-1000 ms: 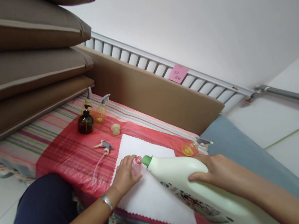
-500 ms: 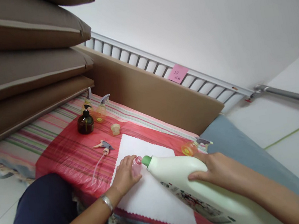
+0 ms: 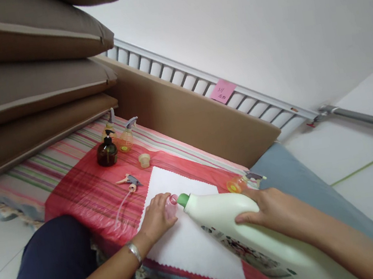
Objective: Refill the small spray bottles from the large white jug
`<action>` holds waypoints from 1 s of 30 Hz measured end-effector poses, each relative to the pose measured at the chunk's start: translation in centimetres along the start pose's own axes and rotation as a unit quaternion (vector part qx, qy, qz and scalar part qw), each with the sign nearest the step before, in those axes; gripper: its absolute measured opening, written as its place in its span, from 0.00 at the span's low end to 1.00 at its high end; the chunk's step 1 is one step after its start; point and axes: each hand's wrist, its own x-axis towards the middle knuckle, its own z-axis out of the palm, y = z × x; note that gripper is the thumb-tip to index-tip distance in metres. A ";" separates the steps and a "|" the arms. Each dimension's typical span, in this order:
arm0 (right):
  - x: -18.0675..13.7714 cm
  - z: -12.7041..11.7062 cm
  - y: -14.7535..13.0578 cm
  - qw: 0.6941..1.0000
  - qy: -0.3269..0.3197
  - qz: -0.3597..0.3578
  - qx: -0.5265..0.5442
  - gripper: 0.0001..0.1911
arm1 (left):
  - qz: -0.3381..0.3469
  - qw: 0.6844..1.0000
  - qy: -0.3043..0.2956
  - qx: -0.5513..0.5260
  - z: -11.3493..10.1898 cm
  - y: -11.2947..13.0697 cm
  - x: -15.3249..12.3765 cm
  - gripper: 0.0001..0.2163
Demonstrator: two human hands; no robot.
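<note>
My left hand (image 3: 157,218) is closed round a small clear pink bottle (image 3: 171,207) whose open neck points up and to the right. In my right hand (image 3: 266,207) is a large pale green detergent bottle (image 3: 222,207), tipped so that its green spout (image 3: 183,200) sits right by the pink bottle's neck. Whether liquid flows between them I cannot tell. Below both lies a white cloth (image 3: 197,251) with a zigzag edge. A loose spray trigger head (image 3: 130,182) with a long tube rests left of the cloth.
Behind are a dark pump bottle (image 3: 107,154), clear spray bottles (image 3: 126,139) and a beige cap (image 3: 144,160). Another spray bottle (image 3: 236,184) lies on its side beyond the detergent bottle. Stacked cushions (image 3: 29,84) rise at the left; a brown board (image 3: 189,110) leans along a radiator.
Hardly anything differs. Both hands keep their places, with the green spout held by the pink bottle's neck; the whole view has shifted very slightly.
</note>
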 end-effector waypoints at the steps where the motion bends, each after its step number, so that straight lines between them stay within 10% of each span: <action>1: 0.0 -0.1 -0.1 1.000 -0.002 0.001 -0.002 0.21 | -0.002 1.000 0.000 0.001 0.1 -0.1 0.0 0.28; 30: 0.2 -0.3 -0.2 1.000 -0.004 -0.002 -0.013 0.22 | 0.005 1.000 -0.001 -0.004 0.0 -0.1 0.0 0.29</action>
